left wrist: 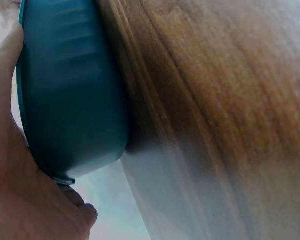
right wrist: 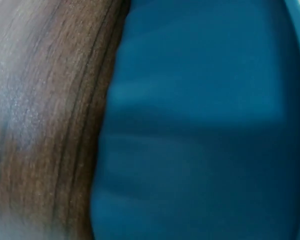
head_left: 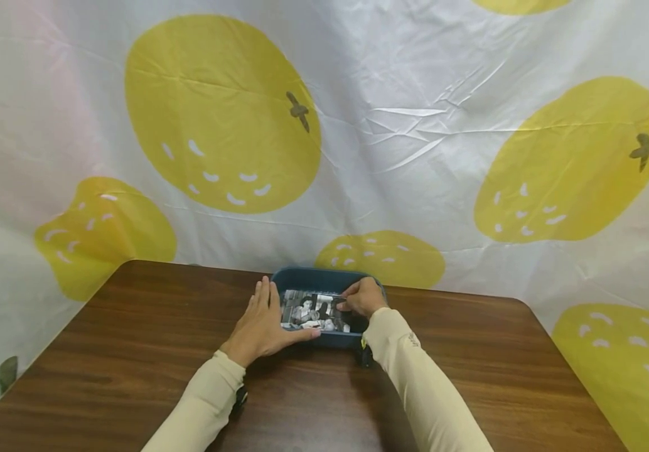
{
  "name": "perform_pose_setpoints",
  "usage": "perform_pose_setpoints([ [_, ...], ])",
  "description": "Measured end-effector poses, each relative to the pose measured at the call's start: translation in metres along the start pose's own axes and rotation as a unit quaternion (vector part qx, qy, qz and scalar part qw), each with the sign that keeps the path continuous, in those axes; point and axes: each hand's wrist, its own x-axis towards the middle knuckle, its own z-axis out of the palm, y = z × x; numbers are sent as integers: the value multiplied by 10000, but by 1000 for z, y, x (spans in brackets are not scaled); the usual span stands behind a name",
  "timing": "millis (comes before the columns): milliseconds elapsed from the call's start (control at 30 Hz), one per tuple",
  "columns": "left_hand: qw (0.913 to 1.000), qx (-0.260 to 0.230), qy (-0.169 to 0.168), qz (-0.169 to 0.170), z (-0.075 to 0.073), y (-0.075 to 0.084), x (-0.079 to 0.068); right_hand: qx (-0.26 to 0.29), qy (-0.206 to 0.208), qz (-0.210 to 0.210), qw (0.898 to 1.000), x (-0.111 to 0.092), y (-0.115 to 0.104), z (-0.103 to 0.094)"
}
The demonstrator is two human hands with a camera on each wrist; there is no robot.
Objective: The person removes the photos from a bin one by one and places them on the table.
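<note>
A blue plastic tub stands near the table's far edge, and a black-and-white picture with figures on it lies inside. At the tub's left end is my left hand, its fingers fairly straight along the side and its thumb stretched on the front rim. The left wrist view shows this hand against the rim. My right hand reaches in over the right end, thumb and forefinger pinching the picture's right part; its other fingers are bent. Only the tub's outer wall and the table fill the right wrist view.
The brown wooden table spreads out on both sides of the tub and in front of it. Close behind its far edge hangs a white curtain printed with yellow fruit.
</note>
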Motion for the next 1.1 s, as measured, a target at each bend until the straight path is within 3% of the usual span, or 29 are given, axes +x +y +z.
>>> perform_pose_setpoints([
  [200,10000,-24,12,32,-1,1,0,9,0,-35,10000,0,-3,-2],
  [533,9999,82,-42,50,-1,-2,0,-648,207,-355,9971,-8,-14,-11],
  [1100,9999,91,-81,103,-4,1,-1,-724,267,-515,9957,-9,-19,-23],
])
